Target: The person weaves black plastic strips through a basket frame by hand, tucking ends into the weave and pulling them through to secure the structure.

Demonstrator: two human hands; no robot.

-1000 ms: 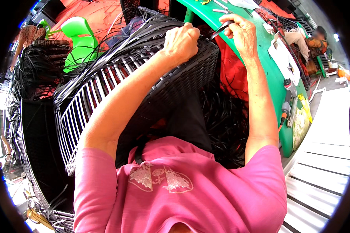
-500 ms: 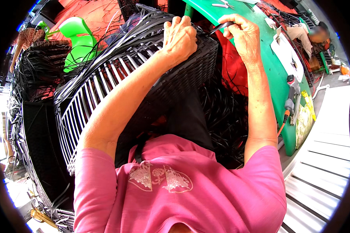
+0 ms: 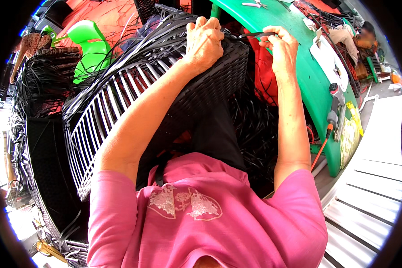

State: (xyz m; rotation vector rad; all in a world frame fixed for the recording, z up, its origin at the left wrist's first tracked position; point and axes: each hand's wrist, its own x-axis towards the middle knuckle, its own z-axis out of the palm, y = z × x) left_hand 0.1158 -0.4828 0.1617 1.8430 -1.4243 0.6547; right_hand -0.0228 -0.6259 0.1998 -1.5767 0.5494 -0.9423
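Note:
In front of me a partly woven black furniture frame (image 3: 221,73) lies tilted, its bare slats (image 3: 103,109) showing on the left. My left hand (image 3: 204,44) is closed at the frame's upper edge, knuckles up; its palm side is hidden, so what it grips cannot be made out. Between thumb and fingers of my right hand (image 3: 282,48), a flat black plastic strip (image 3: 256,34) is pinched. The strip runs leftward to the frame's upper right corner. Many loose strips (image 3: 154,35) trail over the frame's far side.
A green table (image 3: 308,69) curves along the right, with pliers (image 3: 254,4) and a power tool (image 3: 333,111) on it. Bright green chair (image 3: 91,49) at far left. White slatted bench (image 3: 370,192) at right. A person (image 3: 366,42) sits far right. Tangled strips (image 3: 259,138) lie below the frame.
My right hand has turned and moved slightly, and the strip, looped before, now lies straighter between hand and frame. My left hand has shifted only a little left.

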